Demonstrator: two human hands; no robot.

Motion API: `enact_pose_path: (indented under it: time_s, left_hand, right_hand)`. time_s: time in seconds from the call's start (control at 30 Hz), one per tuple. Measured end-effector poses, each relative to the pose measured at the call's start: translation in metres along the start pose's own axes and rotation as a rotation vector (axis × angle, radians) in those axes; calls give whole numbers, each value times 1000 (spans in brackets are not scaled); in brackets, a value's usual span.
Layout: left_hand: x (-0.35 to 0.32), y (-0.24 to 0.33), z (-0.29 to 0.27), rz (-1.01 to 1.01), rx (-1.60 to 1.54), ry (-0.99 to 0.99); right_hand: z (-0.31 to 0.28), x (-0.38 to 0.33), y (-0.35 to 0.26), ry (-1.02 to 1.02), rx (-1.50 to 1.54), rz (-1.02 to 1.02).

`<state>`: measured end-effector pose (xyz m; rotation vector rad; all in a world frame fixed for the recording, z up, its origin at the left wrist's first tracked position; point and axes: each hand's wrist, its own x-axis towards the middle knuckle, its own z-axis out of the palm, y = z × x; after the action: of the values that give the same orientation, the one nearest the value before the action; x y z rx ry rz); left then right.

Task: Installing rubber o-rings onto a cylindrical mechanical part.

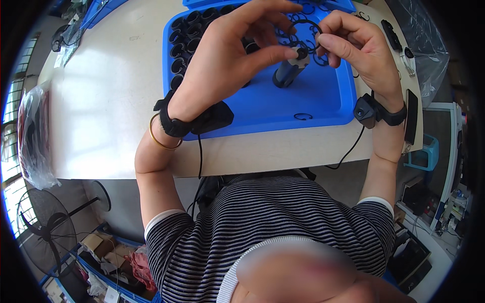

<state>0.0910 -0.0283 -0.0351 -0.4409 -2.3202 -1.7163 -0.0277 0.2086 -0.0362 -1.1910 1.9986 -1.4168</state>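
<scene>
- I'm seeing the left hand point(230, 55) pinching a small grey part point(301, 54) between thumb and forefinger, other fingers fanning open.
- Right hand point(356, 48) is gripping a thin black ring point(304, 33) at its right side, fingers curled shut around it; the ring is sitting just above the grey part, touching or nearly so, can't tell which.
- Both are hovering over a blue tray point(328, 101) on a pale tabletop point(101, 101).
- Black cylindrical caps point(183, 40) are filling the tray's left side in rows; loose black rings point(303, 116) are lying on its floor.
- A dark blue cylinder point(287, 74) is lying in the tray under the hands.
- A clear plastic bag point(33, 136) is sitting at the table's left edge.
- A floor fan point(45, 227) is standing lower left, clutter boxes point(108, 252) beside it.
</scene>
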Motion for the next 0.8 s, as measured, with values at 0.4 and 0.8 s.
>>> enact_pose_path:
  time_s: [0.4,0.8]
  left_hand:
    - [1,12,1,88,219,-42]
    - [4,13,-2,91,314,-56]
  right_hand:
    - [2,2,-2,-17,-27,2]
    - [2,1,-3,13,29,22]
